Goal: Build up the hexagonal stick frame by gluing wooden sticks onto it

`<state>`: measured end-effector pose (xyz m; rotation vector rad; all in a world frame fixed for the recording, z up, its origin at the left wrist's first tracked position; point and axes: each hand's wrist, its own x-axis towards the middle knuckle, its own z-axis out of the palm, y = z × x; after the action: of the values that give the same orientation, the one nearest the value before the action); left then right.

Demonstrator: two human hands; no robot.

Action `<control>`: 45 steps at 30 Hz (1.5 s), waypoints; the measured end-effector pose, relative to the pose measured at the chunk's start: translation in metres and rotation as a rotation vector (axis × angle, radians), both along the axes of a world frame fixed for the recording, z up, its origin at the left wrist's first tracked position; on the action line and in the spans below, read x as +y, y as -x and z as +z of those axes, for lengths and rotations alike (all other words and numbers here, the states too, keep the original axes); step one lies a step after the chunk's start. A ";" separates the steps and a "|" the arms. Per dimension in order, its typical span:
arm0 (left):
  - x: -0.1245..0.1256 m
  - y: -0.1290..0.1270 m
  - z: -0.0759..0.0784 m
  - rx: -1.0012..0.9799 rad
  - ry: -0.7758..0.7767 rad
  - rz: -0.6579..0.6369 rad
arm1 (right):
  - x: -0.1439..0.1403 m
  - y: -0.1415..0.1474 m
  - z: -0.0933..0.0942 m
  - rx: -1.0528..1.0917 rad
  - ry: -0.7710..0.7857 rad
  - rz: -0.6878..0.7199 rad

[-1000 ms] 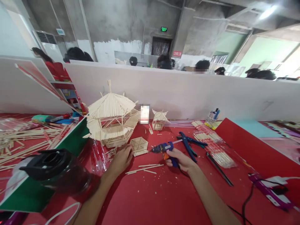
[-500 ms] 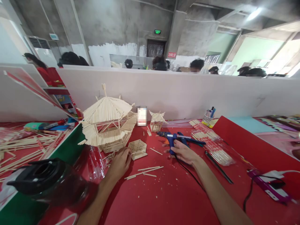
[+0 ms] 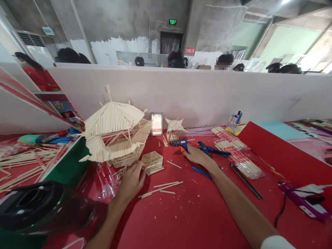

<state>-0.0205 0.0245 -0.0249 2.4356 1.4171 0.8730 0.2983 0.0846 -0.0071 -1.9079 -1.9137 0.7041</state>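
While the right hand (image 3: 197,156) lies on the blue glue gun (image 3: 181,143), its grip is curled over the handle, setting the gun down on the red bench (image 3: 186,214) near the small stick house (image 3: 174,129). The left hand (image 3: 132,180) rests on the bench with its fingertips pinching the edge of the flat six-sided stick piece (image 3: 153,162), which lies just in front of the big stick pagoda (image 3: 114,135). Loose sticks (image 3: 160,188) lie between the two arms. Blue pliers (image 3: 211,150) and a bag of sticks (image 3: 237,155) sit to the right. It looks like a pause between gluing steps on the six-sided piece. The next move likely calls for picking up a loose stick and keeping the piece steady.
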 end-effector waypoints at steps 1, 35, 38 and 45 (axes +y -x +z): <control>0.000 0.000 0.001 -0.002 0.005 -0.004 | 0.001 0.003 0.001 -0.079 0.003 -0.009; -0.002 0.004 -0.011 0.075 0.035 -0.047 | -0.053 0.066 -0.038 0.118 -0.433 0.434; -0.003 0.004 -0.012 0.098 0.083 -0.078 | -0.055 0.068 -0.039 0.118 -0.432 0.444; -0.004 0.003 -0.004 0.162 0.161 -0.086 | -0.054 0.071 -0.041 0.157 -0.410 0.434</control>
<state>-0.0238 0.0204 -0.0291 2.4691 1.3642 0.5315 0.2270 0.0307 -0.0480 -1.1755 -2.1855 0.5029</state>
